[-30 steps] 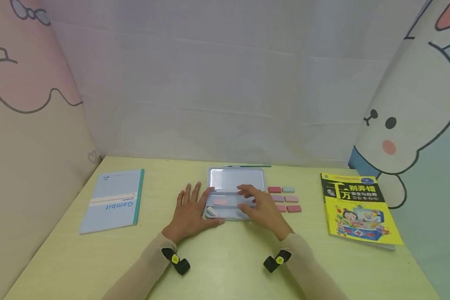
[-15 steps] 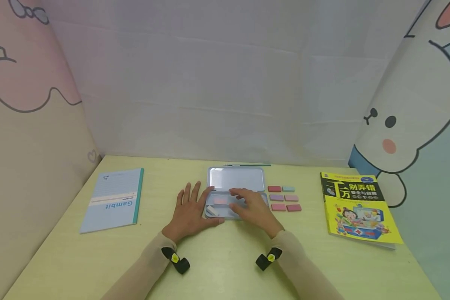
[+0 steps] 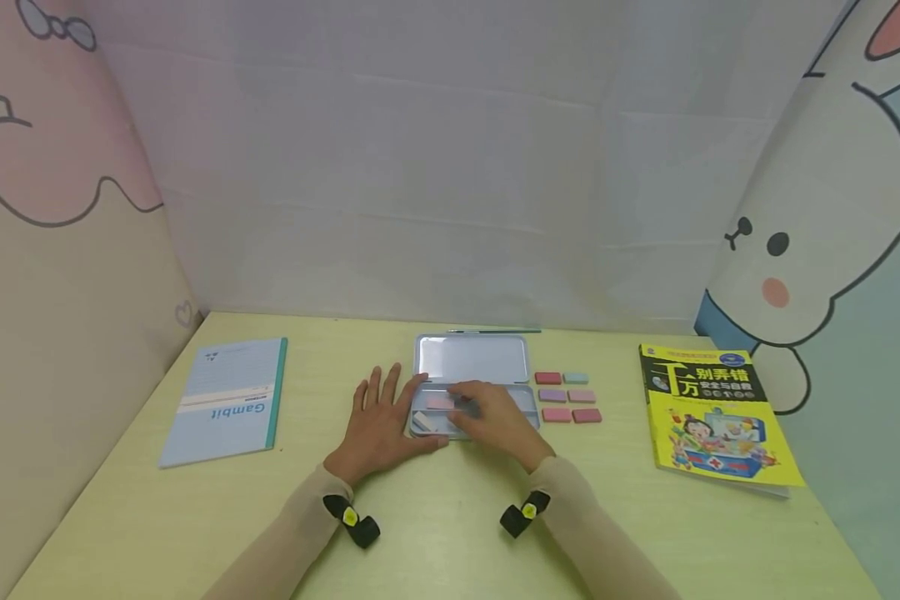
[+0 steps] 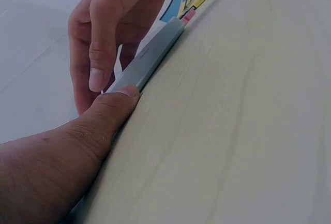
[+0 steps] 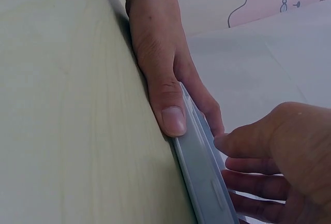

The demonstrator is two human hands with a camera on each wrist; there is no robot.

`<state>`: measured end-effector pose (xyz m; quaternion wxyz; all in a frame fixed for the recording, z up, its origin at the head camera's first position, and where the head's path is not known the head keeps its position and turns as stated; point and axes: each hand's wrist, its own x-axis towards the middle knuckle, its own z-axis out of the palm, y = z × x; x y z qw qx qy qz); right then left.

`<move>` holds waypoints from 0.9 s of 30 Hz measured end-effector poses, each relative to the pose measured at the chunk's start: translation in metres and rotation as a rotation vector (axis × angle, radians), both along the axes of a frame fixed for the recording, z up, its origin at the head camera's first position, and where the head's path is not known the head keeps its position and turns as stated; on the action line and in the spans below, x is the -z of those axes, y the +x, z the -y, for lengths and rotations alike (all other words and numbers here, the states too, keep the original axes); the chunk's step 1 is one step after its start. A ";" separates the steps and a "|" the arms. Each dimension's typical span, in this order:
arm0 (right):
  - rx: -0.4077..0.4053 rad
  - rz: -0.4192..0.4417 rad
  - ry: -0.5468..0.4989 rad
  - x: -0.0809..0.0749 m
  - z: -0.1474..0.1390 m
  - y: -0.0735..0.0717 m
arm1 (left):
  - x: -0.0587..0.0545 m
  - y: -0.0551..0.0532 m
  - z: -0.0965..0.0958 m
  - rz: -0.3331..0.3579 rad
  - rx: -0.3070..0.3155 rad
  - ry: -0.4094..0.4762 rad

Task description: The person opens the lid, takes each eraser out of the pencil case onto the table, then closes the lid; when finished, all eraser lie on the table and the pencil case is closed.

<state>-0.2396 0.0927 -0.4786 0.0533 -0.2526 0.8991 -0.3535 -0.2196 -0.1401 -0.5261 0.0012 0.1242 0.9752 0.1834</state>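
A pale blue hinged tin [image 3: 525,406] lies with its lid [image 3: 471,358] folded back. Inside its tray are a pink block [image 3: 440,402] and, at the front left, a slanted whitish block [image 3: 422,422]. My left hand [image 3: 378,429] lies beside the tin with fingers spread, its index finger at the left side and its thumb along the front edge. My right hand [image 3: 498,421] is over the tray, fingers bent and thumb apart from them, fingertips just right of the pink block. Nothing shows between them. In the right wrist view, the left thumb [image 5: 173,118] presses the tin's front wall.
Several small coloured blocks [image 3: 552,396] sit in rows right of the tin. A thin brush [image 3: 495,332] lies behind the lid. A blue notebook [image 3: 225,400] is at the left, a yellow book [image 3: 720,417] at the right. A white curtain [image 3: 450,167] hangs behind the table.
My right hand has moved left over the tray toward the pink block, uncovering the tin's right end. My left hand has stayed in place.
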 end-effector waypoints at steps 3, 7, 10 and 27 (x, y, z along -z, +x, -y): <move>-0.013 -0.006 0.012 -0.001 0.001 -0.001 | 0.000 0.000 0.000 -0.005 0.000 0.010; -0.044 -0.038 0.026 -0.001 0.003 -0.004 | 0.000 0.000 0.000 0.010 -0.001 0.003; -0.066 -0.059 0.035 0.001 0.004 -0.006 | 0.000 0.000 0.000 0.005 -0.001 0.003; -0.118 -0.102 0.044 0.005 0.010 -0.007 | 0.000 0.001 0.001 0.009 0.004 0.015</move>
